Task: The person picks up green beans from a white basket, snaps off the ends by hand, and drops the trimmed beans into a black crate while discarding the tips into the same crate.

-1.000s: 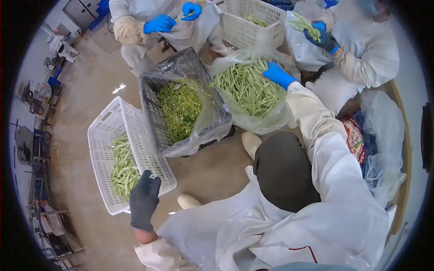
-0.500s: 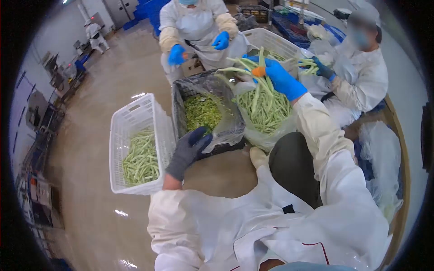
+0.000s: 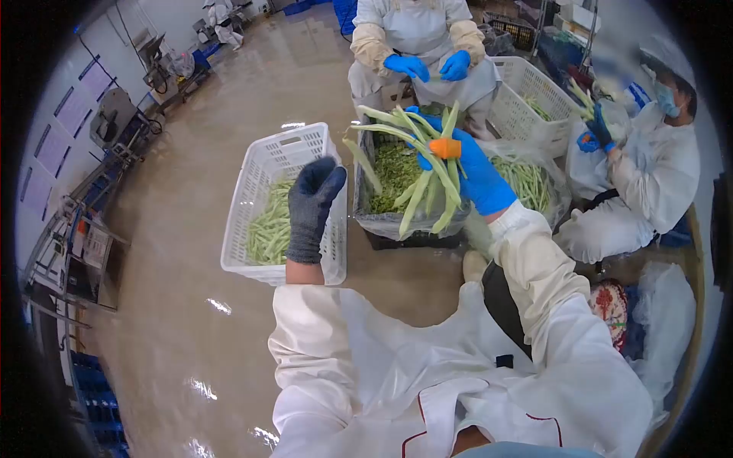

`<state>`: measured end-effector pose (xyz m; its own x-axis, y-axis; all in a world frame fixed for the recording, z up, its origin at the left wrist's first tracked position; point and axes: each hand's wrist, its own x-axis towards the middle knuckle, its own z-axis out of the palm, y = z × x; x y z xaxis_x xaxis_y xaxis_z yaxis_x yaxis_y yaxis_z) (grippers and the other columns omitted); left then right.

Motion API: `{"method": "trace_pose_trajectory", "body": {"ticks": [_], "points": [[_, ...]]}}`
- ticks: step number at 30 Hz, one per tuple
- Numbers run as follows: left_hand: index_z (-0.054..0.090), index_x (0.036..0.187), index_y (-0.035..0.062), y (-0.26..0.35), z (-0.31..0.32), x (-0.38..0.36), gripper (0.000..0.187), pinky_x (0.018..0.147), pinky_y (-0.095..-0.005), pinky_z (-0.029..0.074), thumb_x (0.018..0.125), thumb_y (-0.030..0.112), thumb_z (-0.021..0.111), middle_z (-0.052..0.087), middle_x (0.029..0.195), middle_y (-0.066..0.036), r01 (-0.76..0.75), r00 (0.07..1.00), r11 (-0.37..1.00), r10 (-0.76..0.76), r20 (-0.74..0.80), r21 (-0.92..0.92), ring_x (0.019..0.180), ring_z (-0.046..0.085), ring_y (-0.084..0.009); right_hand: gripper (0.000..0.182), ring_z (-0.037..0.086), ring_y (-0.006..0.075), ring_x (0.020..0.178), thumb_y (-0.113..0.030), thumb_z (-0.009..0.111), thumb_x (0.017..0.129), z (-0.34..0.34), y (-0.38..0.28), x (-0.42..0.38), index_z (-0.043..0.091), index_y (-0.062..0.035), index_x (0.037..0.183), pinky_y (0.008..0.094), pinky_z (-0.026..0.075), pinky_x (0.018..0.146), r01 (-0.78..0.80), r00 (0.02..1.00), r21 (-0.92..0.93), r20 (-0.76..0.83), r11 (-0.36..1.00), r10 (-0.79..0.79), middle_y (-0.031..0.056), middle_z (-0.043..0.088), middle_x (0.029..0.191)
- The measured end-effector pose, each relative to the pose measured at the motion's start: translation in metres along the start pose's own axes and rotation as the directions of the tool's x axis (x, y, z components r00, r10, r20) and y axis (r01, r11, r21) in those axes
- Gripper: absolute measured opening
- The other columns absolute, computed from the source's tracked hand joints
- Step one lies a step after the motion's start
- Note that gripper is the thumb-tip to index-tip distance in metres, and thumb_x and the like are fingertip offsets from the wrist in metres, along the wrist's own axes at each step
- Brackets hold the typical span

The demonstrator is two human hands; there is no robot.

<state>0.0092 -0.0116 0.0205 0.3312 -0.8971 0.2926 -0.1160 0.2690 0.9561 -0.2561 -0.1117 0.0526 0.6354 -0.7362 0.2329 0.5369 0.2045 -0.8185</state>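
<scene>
My right hand (image 3: 482, 177), in a blue glove, is closed around a loose bunch of long green beans (image 3: 416, 197) that fan out in several directions. On its thumb sits an orange cap-like piece (image 3: 445, 148). The bunch hangs over a black-lined crate (image 3: 366, 172) of small green trimmings (image 3: 393, 174). My left hand (image 3: 311, 210), in a dark grey glove, is raised beside the white crate's right side, its fingers curled towards the thumb. Whatever it may pinch is hidden. Behind it the white crate (image 3: 243, 221) holds green beans (image 3: 271, 229).
A clear plastic bag of beans (image 3: 527, 183) stands right of the trimmings. One co-worker (image 3: 416, 46) sits opposite with blue-gloved hands; another person (image 3: 649, 160) at right holds beans. A second white crate (image 3: 508, 114) stands between them. The floor (image 3: 183, 305) is wet.
My view has shifted, so the crates appear elsewhere. My left hand has risen from the trimmings crate to the white crate's side. The right hand's bunch now hangs over the trimmings instead of the bag.
</scene>
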Motion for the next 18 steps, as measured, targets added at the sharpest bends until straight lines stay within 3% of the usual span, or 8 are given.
{"method": "trace_pose_trajectory", "body": {"ticks": [1, 3, 5, 9, 10, 13, 14, 18], "points": [[0.053, 0.129, -0.0026, 0.001, 0.002, 0.001, 0.051, 0.100, -0.0326, 0.041, 0.085, 0.017, 0.069, 0.059, 0.124, -0.013, -0.104, 0.992, 0.991, 0.109, -0.055, 0.087, 0.113, 0.054, -0.0190, 0.049, 0.063, 0.0134, 0.082, -0.010, 0.061, 0.085, -0.001, 0.004, 0.000, 0.051, -0.0009, 0.132, 0.0273, 0.054, 0.075, -0.013, 1.000, 0.018, 0.011, 1.000, 0.012, 0.0083, 0.063, 0.105], [0.034, 0.144, -0.0008, -0.002, 0.003, 0.000, 0.067, 0.110, -0.0354, 0.030, 0.089, 0.020, 0.065, 0.043, 0.142, -0.014, -0.045, 0.988, 0.999, 0.041, 0.152, 0.023, 0.130, 0.041, -0.0219, 0.050, 0.063, 0.0135, 0.083, -0.010, 0.061, 0.085, 0.018, 0.010, 0.000, 0.050, -0.0016, 0.133, 0.0273, 0.054, 0.075, -0.043, 0.998, 0.049, 0.043, 0.998, 0.041, 0.0087, 0.062, 0.108], [0.027, 0.148, 0.0008, -0.029, 0.021, -0.002, 0.077, 0.112, -0.0348, 0.028, 0.091, 0.039, 0.062, 0.039, 0.145, -0.012, -0.042, 0.913, 0.924, 0.190, 0.361, -0.380, 0.134, 0.037, -0.0204, 0.057, 0.061, 0.0132, 0.089, -0.010, 0.061, 0.084, 0.030, 0.020, 0.001, 0.046, -0.0023, 0.138, 0.0266, 0.052, 0.079, -0.077, 0.989, 0.056, 0.127, 0.995, 0.070, 0.0088, 0.058, 0.119], [0.028, 0.146, 0.0025, -0.020, 0.053, -0.016, 0.072, 0.103, -0.0369, 0.041, 0.093, 0.042, 0.057, 0.048, 0.136, -0.011, 0.276, 0.900, 0.641, 0.089, 0.426, -0.717, 0.123, 0.049, -0.0210, 0.067, 0.057, 0.0124, 0.100, -0.006, 0.063, 0.083, 0.044, 0.042, 0.002, 0.039, -0.0073, 0.145, 0.0278, 0.049, 0.085, -0.088, 0.984, -0.179, 0.135, 0.980, 0.113, 0.0072, 0.056, 0.125], [0.044, 0.135, 0.0037, -0.002, 0.069, -0.021, 0.053, 0.091, -0.0357, 0.049, 0.094, 0.034, 0.058, 0.058, 0.119, -0.008, 0.271, 0.951, 0.594, -0.046, 0.305, -0.757, 0.106, 0.059, -0.0200, 0.068, 0.057, 0.0124, 0.101, -0.005, 0.063, 0.083, 0.044, 0.048, 0.001, 0.038, -0.0082, 0.145, 0.0284, 0.049, 0.086, -0.108, 0.984, -0.212, 0.116, 0.971, 0.135, 0.0069, 0.056, 0.125], [0.057, 0.120, 0.0048, -0.016, 0.065, -0.007, 0.034, 0.081, -0.0339, 0.052, 0.092, 0.024, 0.060, 0.064, 0.105, -0.006, 0.394, 0.918, 0.630, -0.312, 0.246, -0.669, 0.093, 0.063, -0.0193, 0.070, 0.057, 0.0129, 0.100, 0.000, 0.063, 0.083, 0.049, 0.059, 0.002, 0.035, -0.0091, 0.147, 0.0299, 0.049, 0.087, -0.071, 0.990, -0.208, 0.103, 0.976, 0.094, 0.0067, 0.057, 0.123], [0.063, 0.110, 0.0047, -0.021, 0.066, -0.002, 0.025, 0.075, -0.0323, 0.054, 0.090, 0.019, 0.062, 0.066, 0.097, -0.008, 0.402, 0.910, 0.557, -0.331, 0.249, -0.727, 0.086, 0.065, -0.0199, 0.070, 0.057, 0.0129, 0.100, 0.000, 0.062, 0.083, 0.045, 0.066, 0.005, 0.034, -0.0090, 0.147, 0.0299, 0.049, 0.086, -0.093, 0.990, -0.233, 0.078, 0.968, 0.114, 0.0070, 0.057, 0.123], [0.062, 0.109, 0.0024, -0.023, 0.066, 0.000, 0.025, 0.075, -0.0344, 0.054, 0.088, 0.015, 0.063, 0.067, 0.096, -0.009, 0.320, 0.917, 0.631, -0.394, 0.064, -0.707, 0.084, 0.065, -0.0228, 0.066, 0.057, 0.0132, 0.100, -0.005, 0.064, 0.084, 0.027, 0.094, 0.020, 0.037, -0.0064, 0.144, 0.0297, 0.050, 0.086, -0.062, 0.997, -0.326, 0.021, 0.943, 0.073, 0.0086, 0.058, 0.119]]}}
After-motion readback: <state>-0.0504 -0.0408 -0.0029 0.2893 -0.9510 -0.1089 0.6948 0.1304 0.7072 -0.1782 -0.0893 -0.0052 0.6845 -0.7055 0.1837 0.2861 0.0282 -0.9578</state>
